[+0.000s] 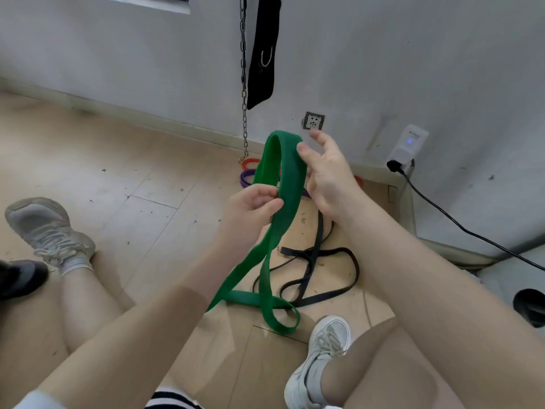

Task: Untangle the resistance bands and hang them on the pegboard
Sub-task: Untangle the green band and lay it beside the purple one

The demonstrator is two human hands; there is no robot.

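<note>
A wide green resistance band [287, 184] loops up in front of me, and its lower end curls on the wooden floor between my legs. My left hand [253, 206] pinches the band's left strand at mid height. My right hand [324, 175] touches the band's upper right side with its thumb, fingers spread and relaxed. A thin black band [320, 270] lies tangled on the floor under the green one. A purple band [247, 178] and a red-orange band [250, 163] lie by the wall, partly hidden. No pegboard is in view.
A metal chain [243, 84] and a black strap [263, 51] hang down the white wall. A wall socket [313, 121] and a plugged-in white device [408, 149] with a black cable [460, 225] sit to the right. My shoes [321, 358] flank the bands.
</note>
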